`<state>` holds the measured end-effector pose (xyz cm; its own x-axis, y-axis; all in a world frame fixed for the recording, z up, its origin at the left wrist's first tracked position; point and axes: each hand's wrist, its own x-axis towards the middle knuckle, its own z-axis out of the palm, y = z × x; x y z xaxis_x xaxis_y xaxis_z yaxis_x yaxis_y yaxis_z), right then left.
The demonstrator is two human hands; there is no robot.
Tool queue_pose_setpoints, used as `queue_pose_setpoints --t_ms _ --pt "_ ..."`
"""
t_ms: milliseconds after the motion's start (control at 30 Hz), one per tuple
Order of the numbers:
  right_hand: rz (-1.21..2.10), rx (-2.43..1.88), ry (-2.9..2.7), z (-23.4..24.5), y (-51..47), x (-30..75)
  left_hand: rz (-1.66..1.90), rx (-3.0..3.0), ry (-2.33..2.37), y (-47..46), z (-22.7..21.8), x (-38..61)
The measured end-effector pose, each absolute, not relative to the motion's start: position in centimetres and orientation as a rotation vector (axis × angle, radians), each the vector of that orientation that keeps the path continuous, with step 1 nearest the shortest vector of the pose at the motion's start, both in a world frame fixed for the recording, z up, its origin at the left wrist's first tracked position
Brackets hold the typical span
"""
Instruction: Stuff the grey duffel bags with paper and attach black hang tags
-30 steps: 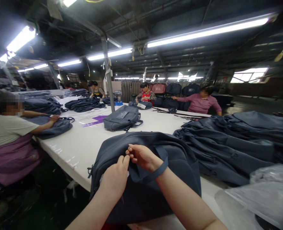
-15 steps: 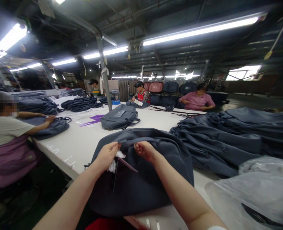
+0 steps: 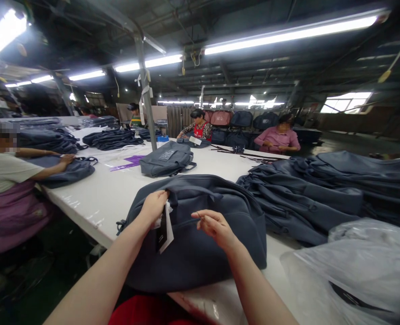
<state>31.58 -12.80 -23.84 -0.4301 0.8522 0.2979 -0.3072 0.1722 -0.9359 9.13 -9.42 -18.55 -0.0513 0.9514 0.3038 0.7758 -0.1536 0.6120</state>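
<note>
**Q:** What occupies the field, in order of size?

**A:** A white table (image 3: 112,194). At 3 o'clock lies a stack of backpacks (image 3: 321,194), grey-blue. At 6 o'clock, on the table's near edge, a single grey-blue backpack (image 3: 203,257) lies flat. At 4 o'clock is a clear plastic bag (image 3: 355,266).

**Q:** And the hands?

**A:** The left hand (image 3: 154,205) is closed at the backpack's upper edge, gripping the top of a black-and-white hang tag (image 3: 165,231) that dangles below it. The right hand (image 3: 216,228) is over the front panel with thumb and forefinger pinched together. What they pinch is too small to tell.
</note>
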Motion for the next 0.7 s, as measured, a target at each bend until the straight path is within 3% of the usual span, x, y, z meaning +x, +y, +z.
queue_pose_setpoints --t_ms 133,233,367,533,700 --pt "1.529 -0.457 -1.825 -22.8 -15.8 30.9 1.041 1.958 1.992 -9.8 -19.3 10.2" --pt "1.126 -0.711 -2.238 -22.5 -19.3 28.6 1.076 1.911 2.056 -9.8 -20.0 10.7" --pt "0.628 -0.929 -2.345 -26.2 -21.4 25.2 1.078 1.835 1.992 -9.3 -20.2 9.8" --pt "0.507 -1.018 -2.397 -30.2 -20.6 25.0 1.083 1.787 1.933 -9.2 -20.2 8.0" --pt "0.548 -0.984 -2.449 -27.5 -21.5 27.2 1.148 1.697 1.886 -9.0 -20.2 7.9"
